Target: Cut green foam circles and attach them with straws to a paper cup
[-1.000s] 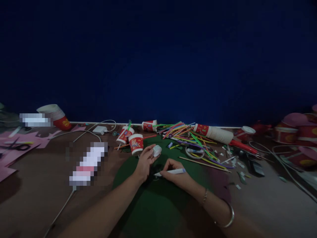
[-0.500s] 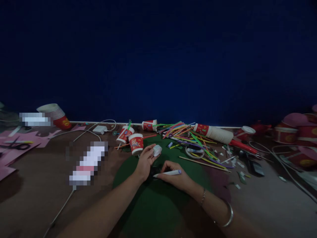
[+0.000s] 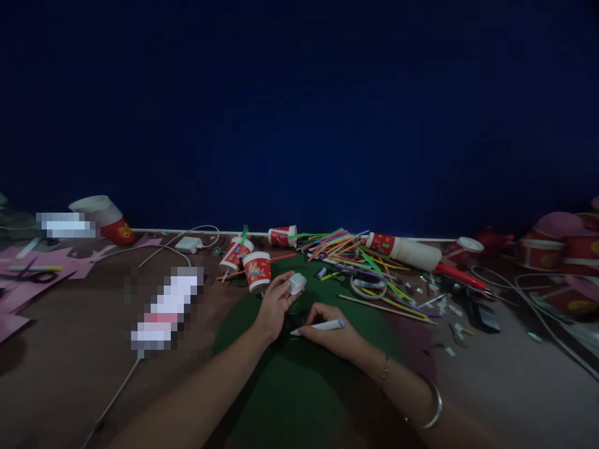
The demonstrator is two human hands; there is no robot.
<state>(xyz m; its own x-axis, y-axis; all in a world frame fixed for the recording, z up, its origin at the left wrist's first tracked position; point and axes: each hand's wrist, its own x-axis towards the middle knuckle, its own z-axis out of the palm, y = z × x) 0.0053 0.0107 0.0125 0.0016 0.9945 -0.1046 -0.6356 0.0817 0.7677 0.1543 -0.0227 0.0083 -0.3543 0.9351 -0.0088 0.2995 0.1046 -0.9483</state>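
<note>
A dark blue backdrop (image 3: 290,125) is filling the upper frame, and a brown table (image 3: 70,386) is running across beneath it. A green sheet (image 3: 276,386) is lying at lower centre, with a heap of coloured sticks (image 3: 337,246) spreading by its upper right. From where I'm standing, the right hand (image 3: 333,333) is working just below the frame's middle, its fingers closing around a white marker (image 3: 325,325). The left hand (image 3: 272,312), up and left of it, is pinching a small whitish round item (image 3: 296,284).

The person seems to be marking the sheet; whether the tip is touching, I cannot tell. Going on would be calling for a steady grip and a controlled slide of the tip. The marker is pointing left and slightly down, its long axis running nearly level, the purple end sitting to the right.
</note>
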